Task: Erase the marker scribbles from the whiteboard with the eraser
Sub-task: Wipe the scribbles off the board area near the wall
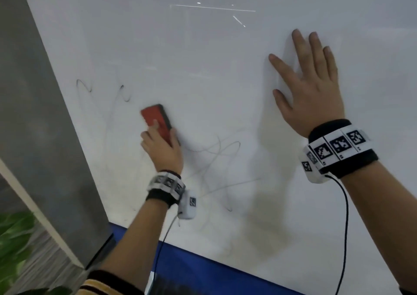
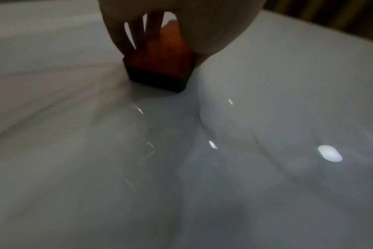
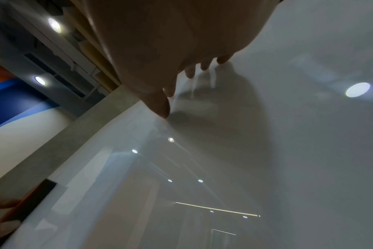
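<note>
We see grey wall panel [image 1: 45,136] at left, green plant [image 1: 15,233] below, blue band [image 1: 191,270], round ceiling lights [image 3: 54,25].

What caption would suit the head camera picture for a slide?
Left hand wipes a red, black-padded eraser over thin marker scribbles on a glossy whiteboard; right hand rests flat.

Your left hand [image 1: 161,149] presses the eraser [image 1: 158,123] against the whiteboard [image 1: 203,69], with scribbles [image 1: 216,159] just right and below it. Your right hand [image 1: 309,91] lies flat on the board, well right.
</note>
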{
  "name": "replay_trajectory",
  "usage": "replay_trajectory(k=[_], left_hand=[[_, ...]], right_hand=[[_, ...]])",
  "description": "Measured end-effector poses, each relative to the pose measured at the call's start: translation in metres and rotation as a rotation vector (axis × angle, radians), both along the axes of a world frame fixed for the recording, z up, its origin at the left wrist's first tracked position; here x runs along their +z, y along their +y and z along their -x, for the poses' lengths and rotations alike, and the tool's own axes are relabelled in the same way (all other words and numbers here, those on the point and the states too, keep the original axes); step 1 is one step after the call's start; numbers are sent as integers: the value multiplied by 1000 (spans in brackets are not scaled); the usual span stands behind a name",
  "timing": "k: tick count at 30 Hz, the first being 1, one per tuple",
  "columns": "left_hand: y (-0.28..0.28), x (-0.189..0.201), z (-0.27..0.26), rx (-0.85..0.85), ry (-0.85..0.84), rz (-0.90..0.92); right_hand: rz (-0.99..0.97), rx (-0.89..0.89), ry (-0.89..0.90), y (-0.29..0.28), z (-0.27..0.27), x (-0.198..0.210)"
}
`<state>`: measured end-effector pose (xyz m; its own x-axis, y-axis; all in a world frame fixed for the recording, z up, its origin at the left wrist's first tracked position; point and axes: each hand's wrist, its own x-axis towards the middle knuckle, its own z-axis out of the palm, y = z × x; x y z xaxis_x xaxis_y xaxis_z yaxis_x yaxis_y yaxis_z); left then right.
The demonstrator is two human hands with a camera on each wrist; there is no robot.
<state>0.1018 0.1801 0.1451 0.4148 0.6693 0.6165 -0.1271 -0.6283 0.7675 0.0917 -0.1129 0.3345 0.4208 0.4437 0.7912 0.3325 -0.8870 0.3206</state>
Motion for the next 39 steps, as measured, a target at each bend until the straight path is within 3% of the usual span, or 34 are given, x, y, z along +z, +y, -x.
replay_trajectory(k=[5, 8, 12, 14, 16, 19, 22, 24, 27, 29, 31, 36, 39], left_hand=[[-88, -53, 38, -315, 33, -647], [-65, -36, 30, -287, -19, -624], [-18, 11, 9, -80, -24, -260], [-24, 19, 4, -29, -42, -181], [-51, 7, 8, -84, -62, -337], [-96, -34, 25, -239, -61, -758], [-84, -36, 20, -310, -76, -945], [-59, -10, 14, -247, -88, -809], [-14, 27, 2, -79, -135, -303], [-3, 28, -5, -28, -143, -51], [-17, 7, -4, -14, -114, 14], [-98, -101, 33, -119, 64, -1], [-110, -118, 41, -216, 104, -35]], right_hand=[[-20, 22, -10, 0, 0, -11], [-12, 49, -9, -8, -2, -10], [-1, 41, 1, -15, -1, -13], [0, 26, 10, -14, 0, -15], [-2, 10, 17, -12, 1, -17], [-2, 22, 12, -12, 0, -17], [17, 36, 3, -15, -3, -16], [25, 48, 2, -18, -5, -16], [9, 56, -14, -17, -6, -18], [-14, 66, -26, -15, -5, -20], [-31, 76, -33, -13, -4, -22], [-41, 78, -28, -10, -5, -25], [-53, 76, -36, -9, -7, -26]])
